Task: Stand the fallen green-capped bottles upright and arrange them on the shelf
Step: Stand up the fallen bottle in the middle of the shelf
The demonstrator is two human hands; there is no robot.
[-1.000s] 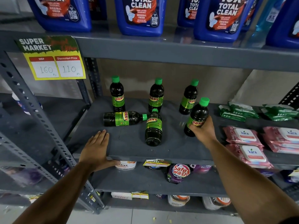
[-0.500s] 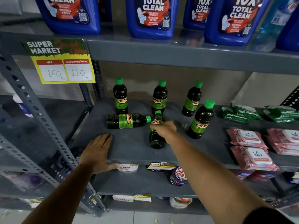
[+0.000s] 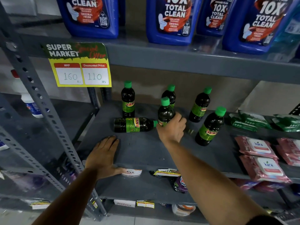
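The grey metal shelf carries six green-capped bottles, and most of the work looks done. Four of them stand free: one at the back left, one at the back middle, partly hidden, one at the back right, and one nearer the front on the right.

The right hand is wrapped around the lower body of a fifth bottle, which is upright with its cap on top. I cannot tell if its base already sits on the shelf, because the hand covers it. The left hand holds nothing; it lies flat with open fingers on the front edge of the shelf, as a support.

What is left, in my judgement: the held bottle must be set down and let go, and one lying bottle must be raised. This one lies on its side, cap pointing right, the cap just beside the held bottle and the right hand. After that the bottles need a neat row.

Around: blue cleaner jugs on the shelf above, a price sign hanging at the left, pink wipe packs and green packets at the right. None of them blocks the lying bottle; only the held bottle stands close to its cap.
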